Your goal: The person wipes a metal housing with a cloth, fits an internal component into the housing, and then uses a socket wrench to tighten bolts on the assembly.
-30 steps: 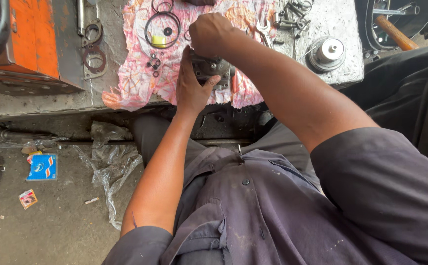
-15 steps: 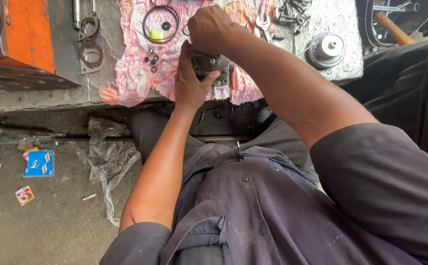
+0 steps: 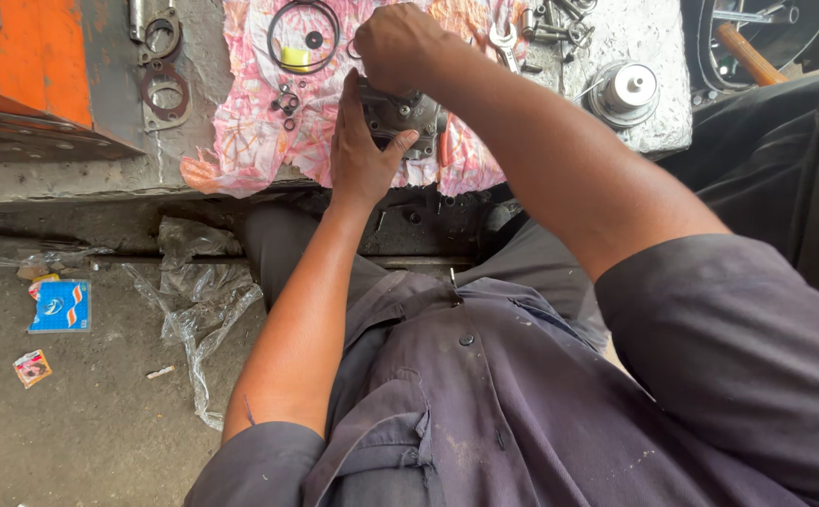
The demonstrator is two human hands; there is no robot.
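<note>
Person seated at concrete ledge (image 3: pixel 644 131). Left hand (image 3: pixel 358 155) wrapped around side of grey metal housing (image 3: pixel 402 117), steadying it on pink patterned cloth (image 3: pixel 259 141). Right hand (image 3: pixel 400 45) clenched over housing's top, pressing down. Black rubber ring (image 3: pixel 303 36) lies on cloth just beside; round metal part (image 3: pixel 627 92) rests farther right. Crumpled clear plastic (image 3: pixel 198 300) on floor below.

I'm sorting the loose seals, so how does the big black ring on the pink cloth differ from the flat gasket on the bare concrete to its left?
The black ring is a thin round hoop; the flat gasket is a wider plate with a hole and side ears. The black ring lies on the pink cloth, circling a yellow piece; the flat gasket lies on the concrete ledge, rusty brown. Both lie flat, and neither the left hand nor the right hand touches them.
</note>
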